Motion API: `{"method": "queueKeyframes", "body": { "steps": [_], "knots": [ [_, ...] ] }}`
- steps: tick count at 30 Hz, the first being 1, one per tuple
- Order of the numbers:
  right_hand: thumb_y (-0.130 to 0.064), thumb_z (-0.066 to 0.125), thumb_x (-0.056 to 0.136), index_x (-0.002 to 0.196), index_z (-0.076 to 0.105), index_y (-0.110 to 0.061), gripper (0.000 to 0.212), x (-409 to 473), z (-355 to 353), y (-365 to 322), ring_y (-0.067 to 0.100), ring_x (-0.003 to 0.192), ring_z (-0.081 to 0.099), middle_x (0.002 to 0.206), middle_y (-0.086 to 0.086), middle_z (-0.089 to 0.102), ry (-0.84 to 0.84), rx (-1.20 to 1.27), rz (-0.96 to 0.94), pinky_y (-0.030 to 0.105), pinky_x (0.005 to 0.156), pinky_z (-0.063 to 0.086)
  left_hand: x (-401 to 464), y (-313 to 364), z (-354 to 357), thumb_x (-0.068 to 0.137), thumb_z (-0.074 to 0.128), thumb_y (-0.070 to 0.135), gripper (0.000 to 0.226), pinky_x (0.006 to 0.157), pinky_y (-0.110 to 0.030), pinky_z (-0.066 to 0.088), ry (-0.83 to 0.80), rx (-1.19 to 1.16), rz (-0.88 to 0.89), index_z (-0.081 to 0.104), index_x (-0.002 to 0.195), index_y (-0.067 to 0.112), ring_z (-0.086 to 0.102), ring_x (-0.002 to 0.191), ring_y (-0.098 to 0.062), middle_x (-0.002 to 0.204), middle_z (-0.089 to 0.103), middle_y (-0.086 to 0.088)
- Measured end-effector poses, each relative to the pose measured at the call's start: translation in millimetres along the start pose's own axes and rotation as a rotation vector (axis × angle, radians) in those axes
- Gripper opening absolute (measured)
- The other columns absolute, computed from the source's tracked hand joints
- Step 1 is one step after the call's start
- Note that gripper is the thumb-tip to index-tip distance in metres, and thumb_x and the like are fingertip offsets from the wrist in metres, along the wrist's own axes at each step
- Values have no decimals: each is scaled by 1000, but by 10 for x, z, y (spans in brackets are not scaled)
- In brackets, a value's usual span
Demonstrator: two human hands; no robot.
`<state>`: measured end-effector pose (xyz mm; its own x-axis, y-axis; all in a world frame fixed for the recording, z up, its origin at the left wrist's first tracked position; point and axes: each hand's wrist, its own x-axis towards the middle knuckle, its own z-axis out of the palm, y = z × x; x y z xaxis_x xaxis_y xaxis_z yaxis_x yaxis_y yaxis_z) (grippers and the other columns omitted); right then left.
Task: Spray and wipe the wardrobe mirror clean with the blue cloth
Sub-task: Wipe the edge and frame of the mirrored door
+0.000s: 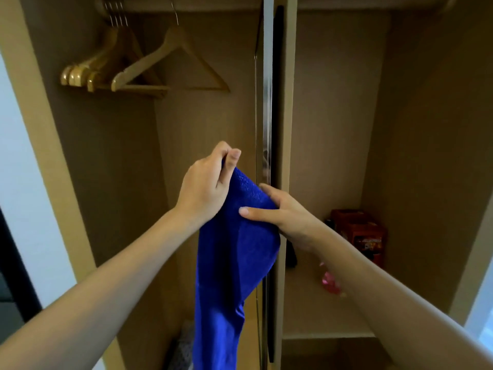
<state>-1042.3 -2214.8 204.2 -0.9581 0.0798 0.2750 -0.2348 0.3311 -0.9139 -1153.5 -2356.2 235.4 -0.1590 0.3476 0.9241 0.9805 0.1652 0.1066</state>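
While both hands are raised in front of the open wardrobe, the blue cloth (234,252) hangs between & below them, its top corner pinched by the left hand (206,182) w/ fingertips closed tight on the edge. Cloth's long axis runs vertical, upper end at the left fingers, lower end dropping out of frame at bottom. Right hand (286,214) sits just right of the cloth, lower than the left, thumb on the front face & fingers curled behind, gripping the fabric. Mirror (266,108) stands edge-on right behind the hands; wooden hangers (138,68) upper left
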Motion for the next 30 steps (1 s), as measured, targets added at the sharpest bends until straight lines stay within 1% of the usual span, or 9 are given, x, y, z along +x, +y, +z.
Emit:
{"method": "queueKeyframes", "body": {
  "steps": [5, 9, 12, 18, 22, 24, 26, 28, 30],
  "knots": [
    [-29, 86, 68, 105, 56, -16, 49, 78, -221, -222, 24, 100, 67, 107, 3, 68, 61, 14, -22, 47, 96, 52, 344, 13, -98, 97, 34, 46, 36, 62, -10, 39, -112, -106, -93, 54, 89, 18, 57, 67, -5, 71, 59, 5],
    [-20, 69, 87, 116, 62, -7, 32, 162, -453, -499, 27, 102, 67, 111, 12, 69, 10, -114, -33, 43, 95, 54, 676, 83, -232, 81, 47, 58, 42, 61, -12, 37, -444, -70, -153, 61, 94, 20, 55, 73, -3, 80, 60, 7],
    [-20, 70, 85, 111, 66, -12, 28, 243, -622, -724, 17, 95, 71, 104, 3, 73, 65, -174, -116, 31, 84, 58, 948, 103, -339, 73, 58, 59, 42, 58, -14, 36, -559, -8, -192, 61, 88, 20, 56, 67, -2, 77, 61, 6],
    [-19, 74, 84, 102, 65, -20, 20, 548, -933, -1199, 6, 85, 69, 98, -4, 70, 310, -313, -340, 18, 67, 57, 1562, 90, -302, 85, 57, 52, 37, 57, -14, 37, -360, 49, -62, 55, 85, 15, 54, 65, -4, 76, 58, 5],
    [-13, 68, 88, 111, 49, -26, 33, 772, -1167, -1484, 9, 94, 66, 109, -2, 64, 449, -322, -597, 23, 72, 58, 2022, 55, -297, 93, 53, 45, 36, 56, -11, 41, -215, 33, 14, 56, 94, 9, 54, 68, -5, 81, 58, 4],
    [-10, 63, 91, 115, 47, -29, 34, 899, -1257, -1642, 8, 97, 63, 107, -6, 61, 506, -375, -713, 26, 76, 58, 2251, 56, -301, 95, 51, 43, 34, 60, -14, 38, -127, 45, 48, 56, 95, 9, 52, 70, -4, 82, 56, 4],
    [-8, 57, 95, 125, 50, -28, 36, 1052, -1329, -1806, 3, 103, 56, 111, -12, 54, 577, -515, -813, 23, 87, 54, 2465, 69, -295, 96, 50, 42, 31, 63, -16, 36, -22, 82, 59, 55, 95, 12, 47, 72, -1, 82, 52, 6],
    [-8, 51, 97, 133, 54, -28, 41, 1198, -1371, -1926, 1, 104, 48, 116, -4, 47, 658, -678, -899, 11, 90, 45, 2630, 62, -264, 96, 48, 43, 30, 66, -18, 37, 95, 114, 83, 53, 95, 14, 47, 74, -4, 85, 52, 4],
    [-10, 47, 98, 136, 55, -27, 42, 1341, -1402, -1940, 8, 106, 46, 120, 4, 47, 748, -840, -982, 19, 93, 45, 2715, 30, -196, 96, 47, 46, 29, 69, -20, 36, 200, 160, 99, 51, 94, 17, 49, 80, -9, 89, 54, 2]
  ]
}}
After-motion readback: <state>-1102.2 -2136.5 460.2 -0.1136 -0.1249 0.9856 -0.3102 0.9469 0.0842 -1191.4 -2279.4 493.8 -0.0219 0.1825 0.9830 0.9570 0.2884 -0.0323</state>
